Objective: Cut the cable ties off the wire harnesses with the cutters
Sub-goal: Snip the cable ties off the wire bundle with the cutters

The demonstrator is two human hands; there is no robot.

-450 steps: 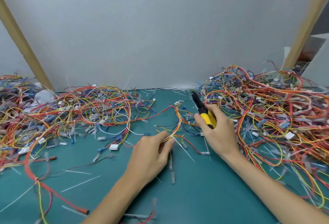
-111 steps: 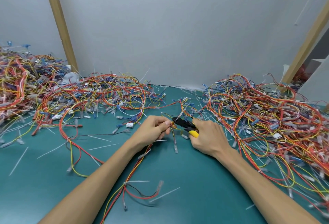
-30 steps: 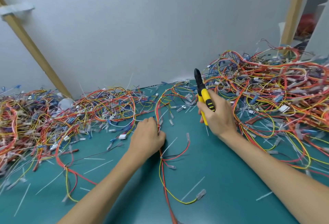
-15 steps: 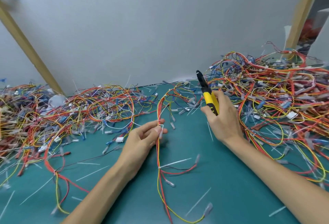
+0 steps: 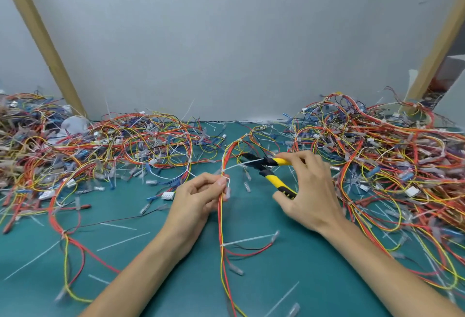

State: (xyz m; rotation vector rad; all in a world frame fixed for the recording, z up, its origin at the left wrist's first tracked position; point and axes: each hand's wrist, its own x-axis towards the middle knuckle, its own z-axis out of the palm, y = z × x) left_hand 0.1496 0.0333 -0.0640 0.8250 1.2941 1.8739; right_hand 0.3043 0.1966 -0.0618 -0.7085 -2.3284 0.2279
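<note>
Cutters (image 5: 266, 168) brought up to a cable tie on the held harness

One wire harness (image 5: 221, 218), a thin bundle of red, orange and yellow wires, runs from the near edge of the green mat (image 5: 289, 271) up between both hands and curves away toward the wall (image 5: 226, 40). The left hand (image 5: 198, 198) sits just left of the harness and pinches it between thumb and fingertips, right where a white cable tie (image 5: 240, 165) wraps the bundle. The tie's long tail sticks out to the right of the harness and reaches the black blades of the cutters. Whether the tail lies between the blades cannot be told.

The right hand (image 5: 309, 191), to the right of the harness, grips the cutters: fingers curl over the upper yellow handle and the thumb presses the lower one. The two handles stand spread apart.

Lower down the harness, nearer the camera, a second cable tie (image 5: 247, 240) is fastened round the bundle, its tail also pointing right.

Well to the right of the harness lies a tall tangled pile of wires (image 5: 377, 155); well to its left spreads another pile (image 5: 100, 145). Loose white tie strips (image 5: 123, 241) lie scattered on the mat left of the harness. Two wooden posts (image 5: 42, 40) (image 5: 437, 45) lean against the wall behind the piles.
</note>
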